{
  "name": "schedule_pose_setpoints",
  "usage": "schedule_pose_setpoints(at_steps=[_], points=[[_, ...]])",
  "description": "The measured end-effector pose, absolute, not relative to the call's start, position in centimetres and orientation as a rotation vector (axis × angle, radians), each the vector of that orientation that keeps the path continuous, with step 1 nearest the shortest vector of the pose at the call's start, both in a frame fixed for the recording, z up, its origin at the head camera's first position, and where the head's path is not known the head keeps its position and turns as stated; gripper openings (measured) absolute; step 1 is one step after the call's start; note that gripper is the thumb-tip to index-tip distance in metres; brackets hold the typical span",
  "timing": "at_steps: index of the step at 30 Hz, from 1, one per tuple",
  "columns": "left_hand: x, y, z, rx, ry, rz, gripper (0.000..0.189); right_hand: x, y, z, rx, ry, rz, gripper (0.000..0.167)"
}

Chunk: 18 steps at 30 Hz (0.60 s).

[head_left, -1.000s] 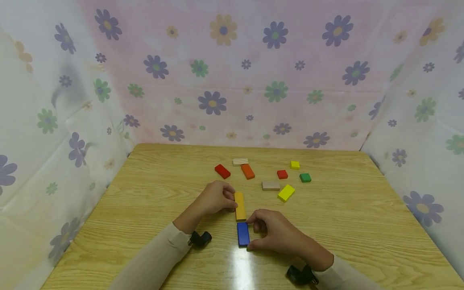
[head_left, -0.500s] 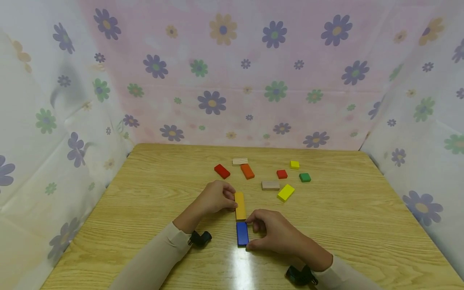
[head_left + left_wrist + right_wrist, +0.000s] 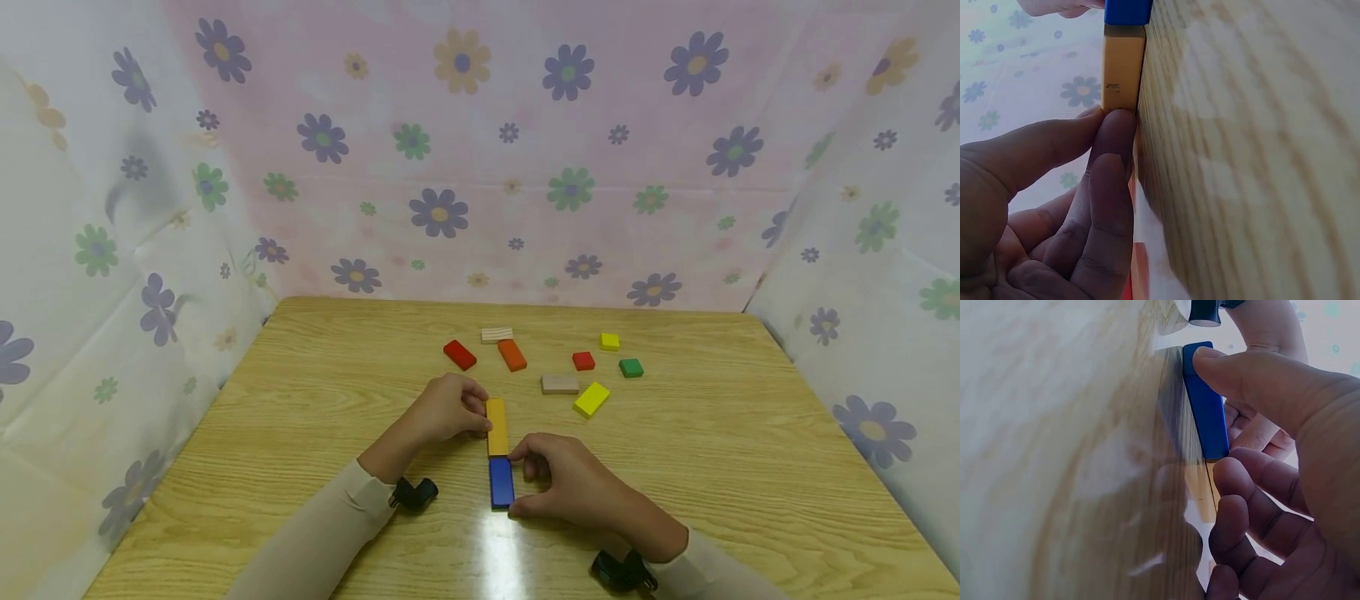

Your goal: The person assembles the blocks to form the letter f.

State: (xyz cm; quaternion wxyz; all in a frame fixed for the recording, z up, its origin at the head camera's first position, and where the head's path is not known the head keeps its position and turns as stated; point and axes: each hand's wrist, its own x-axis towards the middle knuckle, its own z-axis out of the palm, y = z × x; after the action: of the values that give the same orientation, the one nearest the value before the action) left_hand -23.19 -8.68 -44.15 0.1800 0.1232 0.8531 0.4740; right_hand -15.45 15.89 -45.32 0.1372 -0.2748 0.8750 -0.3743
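Note:
An orange-yellow wooden block (image 3: 497, 427) and a blue block (image 3: 502, 483) lie flat on the table, end to end in one line. Their ends touch in the left wrist view. My left hand (image 3: 448, 408) pinches the orange-yellow block near its far end, thumb and fingertips from the left side. With thumb and index finger my right hand (image 3: 572, 481) holds the blue block by its two ends, from the right. The right wrist view shows that thumb (image 3: 1235, 370) on the block's near end. The left fingers partly hide the orange-yellow block's far end.
Farther back lie a dark red block (image 3: 460, 355), a striped pale block (image 3: 497, 335), an orange block (image 3: 513, 355), a beige block (image 3: 560, 384) and a yellow block (image 3: 592, 400). Smaller red (image 3: 583, 361), yellow (image 3: 610, 342) and green (image 3: 632, 367) blocks sit to the right. Flowered cloth (image 3: 480, 167) surrounds the table.
The blue block has shifted slightly left and away from me with my right hand, closing the narrow gap to the orange-yellow block. My left hand has stayed in place.

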Motion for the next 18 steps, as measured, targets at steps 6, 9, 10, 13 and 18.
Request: schedule_pose_setpoints(at_steps=[6,9,10,13,18], points=[[-23.20,-8.66,-44.10,0.337,2.406,1.341,0.038,-15.46,15.85,-45.31,-0.791,2.537,-1.081,0.053],[-23.20,-8.65,-44.10,0.335,2.405,1.340,0.038,-15.45,15.82,-45.29,-0.787,2.539,-1.078,0.053],[-23.21,-8.65,-44.10,0.334,2.405,1.339,0.038,-15.44,15.81,-45.28,-0.786,2.539,-1.078,0.053],[-23.22,-8.64,-44.12,0.336,2.404,1.337,0.039,-15.42,15.80,-45.28,-0.788,2.538,-1.080,0.053],[-23.23,-8.66,-44.14,0.337,2.398,1.343,0.039,-15.47,15.82,-45.31,-0.779,2.548,-1.067,0.060]])
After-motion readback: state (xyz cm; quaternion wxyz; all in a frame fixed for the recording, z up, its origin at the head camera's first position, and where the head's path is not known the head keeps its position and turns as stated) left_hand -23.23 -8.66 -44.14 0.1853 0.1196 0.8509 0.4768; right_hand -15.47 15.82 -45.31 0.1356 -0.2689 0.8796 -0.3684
